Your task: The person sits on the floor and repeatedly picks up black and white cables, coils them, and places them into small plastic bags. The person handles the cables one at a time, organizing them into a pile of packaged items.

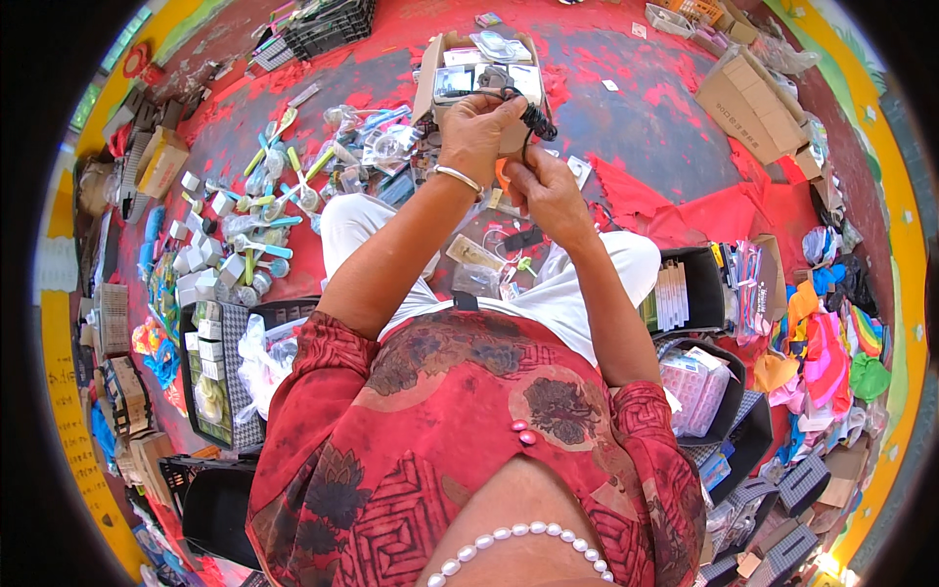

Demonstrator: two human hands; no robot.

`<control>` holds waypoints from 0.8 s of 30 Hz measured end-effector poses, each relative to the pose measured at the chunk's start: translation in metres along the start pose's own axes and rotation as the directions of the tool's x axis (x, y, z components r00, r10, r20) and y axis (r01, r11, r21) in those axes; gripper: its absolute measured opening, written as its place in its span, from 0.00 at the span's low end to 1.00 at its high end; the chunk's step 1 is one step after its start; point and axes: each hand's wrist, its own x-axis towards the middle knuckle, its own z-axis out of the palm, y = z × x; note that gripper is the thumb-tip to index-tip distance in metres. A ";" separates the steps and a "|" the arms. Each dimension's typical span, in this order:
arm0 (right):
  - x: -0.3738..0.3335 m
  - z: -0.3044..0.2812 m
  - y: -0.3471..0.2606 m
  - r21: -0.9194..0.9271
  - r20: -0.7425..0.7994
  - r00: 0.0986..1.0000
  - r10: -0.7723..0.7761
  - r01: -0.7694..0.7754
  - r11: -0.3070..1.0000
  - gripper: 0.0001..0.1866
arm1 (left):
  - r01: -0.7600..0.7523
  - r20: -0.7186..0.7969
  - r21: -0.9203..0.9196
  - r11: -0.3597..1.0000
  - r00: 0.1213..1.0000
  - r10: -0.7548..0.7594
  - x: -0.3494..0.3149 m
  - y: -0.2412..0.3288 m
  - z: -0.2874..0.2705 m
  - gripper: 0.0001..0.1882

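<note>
My left hand point(477, 129), a bangle on its wrist, is closed on a black cord point(537, 119) that hangs in a small coiled bundle. Lower and to the right, my right hand point(550, 192) pinches the dangling end of the same cord; its tip is hidden by the fingers. Just beyond my hands stands an open cardboard box point(424, 82) packed with small boxes and a clear-wrapped item point(499, 47). Something orange point(503, 178) shows beside my right fingers. Between my legs lie a clear packet point(475, 252) and thin white cables.
Left of me, plastic-wrapped brushes or spoons point(293, 186) and small white boxes point(201, 256) lie heaped on the worn red floor covering. Baskets point(231, 391) flank both my sides. Colourful cloth or bags point(827, 352) pile up at right, below a large cardboard box point(751, 106).
</note>
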 end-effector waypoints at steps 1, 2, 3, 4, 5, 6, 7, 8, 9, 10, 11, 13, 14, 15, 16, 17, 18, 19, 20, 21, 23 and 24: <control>0.000 -0.003 -0.006 -0.136 -0.019 0.997 -0.068 0.065 0.989 0.11 | -0.028 -0.030 0.123 0.992 0.999 0.032 -0.001 -0.001 -0.001 0.06; -0.001 -0.009 -0.013 -0.266 -0.022 0.990 -0.140 0.129 0.955 0.11 | -0.114 -0.002 0.203 0.973 0.993 0.117 -0.002 -0.001 -0.002 0.07; 0.000 -0.016 -0.020 -0.389 -0.015 0.976 -0.216 0.194 0.901 0.11 | -0.151 0.083 0.265 0.952 0.988 0.134 -0.003 0.000 -0.002 0.07; 0.002 -0.023 -0.027 -0.404 -0.066 0.972 -0.226 0.181 0.897 0.07 | -0.179 0.168 0.330 0.927 0.977 0.130 -0.004 0.003 -0.004 0.08; 0.005 -0.032 -0.033 -0.417 -0.014 0.967 -0.253 0.224 0.881 0.06 | -0.212 0.250 0.391 0.895 0.961 0.119 -0.006 0.007 -0.006 0.08; 0.007 -0.041 -0.040 -0.431 0.032 0.966 -0.258 0.247 0.868 0.06 | -0.210 0.345 0.481 0.851 0.938 0.036 -0.005 0.013 -0.008 0.10; 0.009 -0.050 -0.045 -0.444 0.078 0.962 -0.261 0.268 0.855 0.05 | -0.117 0.380 0.424 0.898 0.923 -0.059 -0.005 0.017 -0.010 0.10; 0.011 -0.059 -0.048 -0.318 0.156 0.944 -0.290 0.326 0.890 0.05 | 0.017 0.385 0.396 0.918 0.905 -0.183 -0.005 0.022 -0.012 0.10; 0.013 -0.063 -0.049 -0.233 0.150 0.969 -0.195 0.226 0.946 0.05 | 0.126 0.435 0.331 0.935 0.859 -0.269 -0.006 0.025 -0.014 0.11; 0.017 -0.068 -0.049 -0.123 0.173 0.972 -0.159 0.181 0.976 0.05 | 0.257 0.479 0.189 0.948 0.818 -0.317 -0.006 0.027 -0.013 0.09; 0.020 -0.072 -0.047 -0.005 0.204 0.967 -0.152 0.156 0.988 0.06 | 0.295 0.516 0.109 0.949 0.799 -0.308 -0.007 0.027 -0.012 0.08; 0.026 -0.073 -0.036 0.080 0.179 0.969 -0.171 0.158 0.984 0.08 | 0.362 0.583 -0.060 0.930 0.769 -0.262 -0.011 0.028 -0.009 0.08; 0.027 -0.074 -0.029 0.150 0.168 0.972 -0.166 0.142 0.978 0.08 | 0.417 0.597 -0.108 0.902 0.753 -0.277 -0.012 0.030 -0.007 0.07; 0.028 -0.075 -0.022 0.223 0.166 0.971 -0.173 0.134 0.966 0.08 | 0.399 0.612 -0.203 0.894 0.765 -0.203 -0.012 0.031 -0.004 0.05; 0.028 -0.077 -0.015 0.224 0.183 0.973 -0.144 0.101 0.969 0.08 | 0.374 0.564 -0.261 0.890 0.808 -0.174 -0.011 0.033 0.000 0.04; 0.028 -0.077 -0.008 0.105 0.173 0.975 -0.141 0.124 0.987 0.09 | 0.343 0.505 -0.322 0.883 0.851 -0.146 -0.009 0.035 0.005 0.03; 0.030 -0.075 -0.002 -0.006 0.181 0.970 -0.162 0.166 0.986 0.10 | 0.234 0.472 -0.355 0.905 0.881 -0.042 -0.004 0.037 0.010 0.03; 0.031 -0.071 0.003 -0.133 0.172 0.971 -0.165 0.189 0.973 0.11 | 0.180 0.345 -0.360 0.915 0.937 -0.048 0.002 0.039 0.015 0.03; 0.031 -0.063 0.008 -0.118 0.138 0.980 -0.140 0.157 0.981 0.11 | 0.124 0.256 -0.383 0.915 0.966 -0.024 0.010 0.040 0.019 0.03; 0.031 -0.053 0.011 -0.091 0.141 0.977 -0.157 0.171 0.981 0.11 | 0.037 0.211 -0.415 0.909 0.976 0.056 0.019 0.041 0.023 0.03; 0.027 -0.032 0.011 -0.111 0.090 0.993 -0.070 0.080 0.991 0.10 | -0.169 0.038 -0.196 0.966 0.983 0.179 0.028 0.035 0.025 0.06; 0.023 -0.026 0.008 -0.196 0.130 0.985 -0.112 0.136 0.971 0.09 | -0.295 -0.001 0.006 0.955 0.955 0.295 0.031 0.031 0.023 0.07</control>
